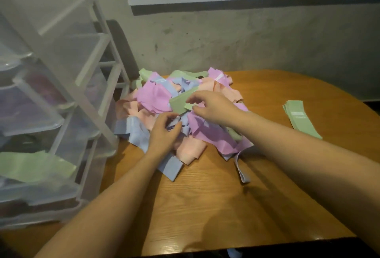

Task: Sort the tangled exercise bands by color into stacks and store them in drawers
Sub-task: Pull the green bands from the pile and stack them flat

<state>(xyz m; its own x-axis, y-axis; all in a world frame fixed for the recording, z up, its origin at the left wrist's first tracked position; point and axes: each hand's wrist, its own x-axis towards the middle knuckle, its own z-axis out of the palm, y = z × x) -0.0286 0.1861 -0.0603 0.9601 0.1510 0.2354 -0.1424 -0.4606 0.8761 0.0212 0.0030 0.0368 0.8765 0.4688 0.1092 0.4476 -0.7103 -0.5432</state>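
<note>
A tangled pile of exercise bands (152, 99) in pink, peach, blue and green lies at the far left of the wooden table (205, 196). My right hand (211, 107) pinches a green band (181, 101) on top of the pile. My left hand (164, 132) rests on the pile's near side, its curled fingers on blue bands (174, 124). A neat stack of green bands (300, 117) sits apart on the table's right.
A clear plastic drawer unit (61, 97) stands left of the table, with a green band (35, 165) lying in a lower drawer. A grey wall runs behind. One blue band (243, 173) trails from the pile toward me.
</note>
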